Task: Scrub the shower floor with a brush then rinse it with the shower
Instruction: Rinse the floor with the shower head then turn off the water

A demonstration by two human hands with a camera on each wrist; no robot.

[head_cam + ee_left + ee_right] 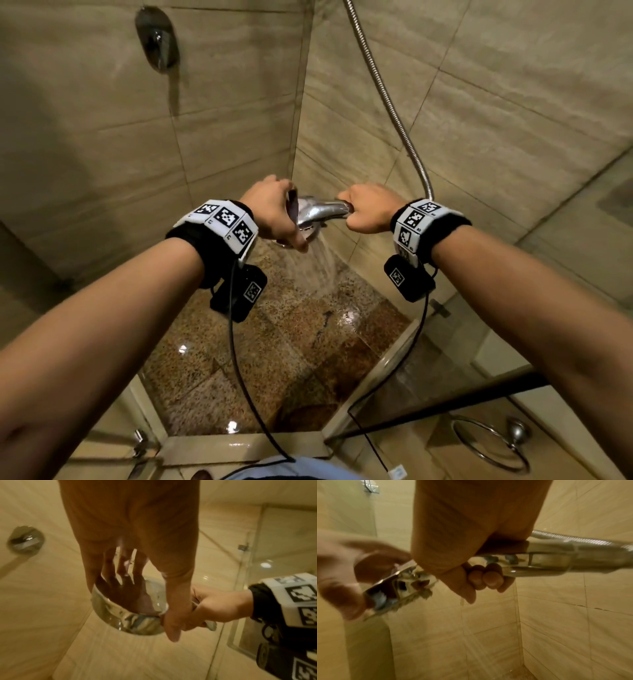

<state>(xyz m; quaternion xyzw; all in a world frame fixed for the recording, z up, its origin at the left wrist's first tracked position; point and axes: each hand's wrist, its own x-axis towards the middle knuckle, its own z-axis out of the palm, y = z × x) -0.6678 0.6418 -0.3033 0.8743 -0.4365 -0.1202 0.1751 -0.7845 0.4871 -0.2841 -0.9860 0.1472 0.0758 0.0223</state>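
Beige tiled walls (479, 120) fill the upper frame above the wet speckled shower floor (274, 359) at lower centre, and the metal hose (387, 92) trailing from the top edge could tug or snag. At mid-frame the chrome shower head (317, 214) sprays downward; likely rigid, light and slick when wet, best held by its handle, where the right hand (368, 209) wraps its fingers, while the left hand (274, 209) pinches the head's rim. No brush is visible

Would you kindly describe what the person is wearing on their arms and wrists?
Both forearms are bare, with no sleeves. Each wrist carries a black band faced with white square tiles printed with black-and-white coded markers. A small black camera box bearing one more marker hangs under each wrist, and a thin black cable trails from it towards the body.
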